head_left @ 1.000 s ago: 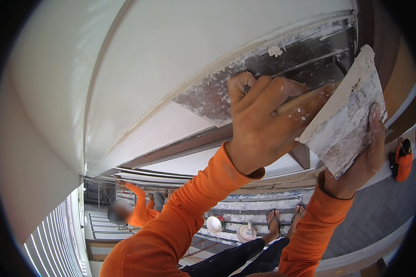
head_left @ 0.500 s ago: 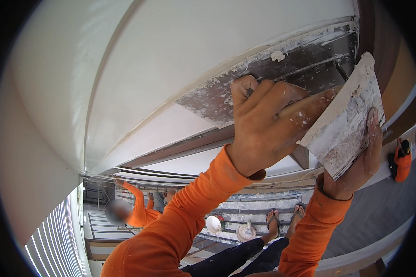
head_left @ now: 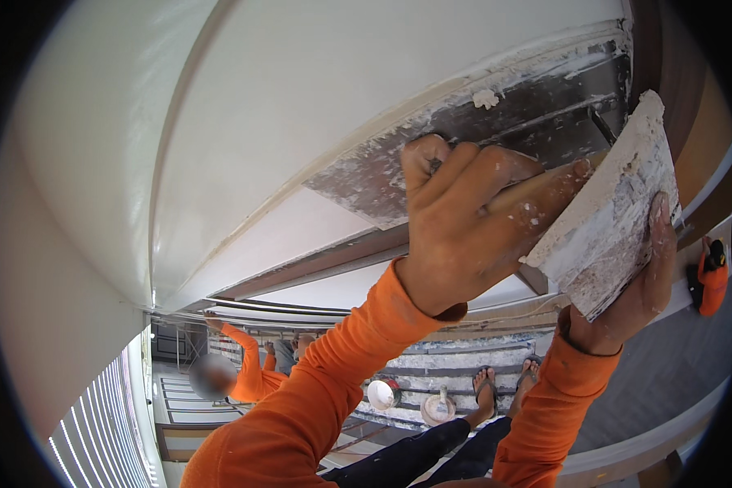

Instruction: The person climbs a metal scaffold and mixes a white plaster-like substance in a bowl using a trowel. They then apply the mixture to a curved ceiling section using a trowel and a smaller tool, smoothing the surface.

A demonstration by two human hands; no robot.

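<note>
My left hand (head_left: 455, 220) is wrapped round the mostly hidden handle of a wide plastering trowel (head_left: 354, 183). Its dark blade, smeared with white plaster, lies along the white overhead surface (head_left: 293, 98), and a small lump of plaster (head_left: 485, 99) clings to it. Beside it on the right, my right hand (head_left: 638, 285) grips a smaller flat plaster-coated blade (head_left: 614, 215) from below, with the thumb on its face. A thick ridge of pale plaster runs along this blade's upper edge. One stretched digit of my left hand reaches behind that edge.
Far below, slatted planks (head_left: 464, 358) splashed with white hold my sandalled feet, a white bucket (head_left: 381, 394) and a round tub (head_left: 437, 408). A co-worker in orange (head_left: 256, 378) reaches up at left. Another person (head_left: 712, 281) stands at far right. Dark trim (head_left: 647, 49) borders the overhead surface.
The trowel has shifted very slightly up and left against the overhead surface, my left hand with it. Both hands keep their grips.
</note>
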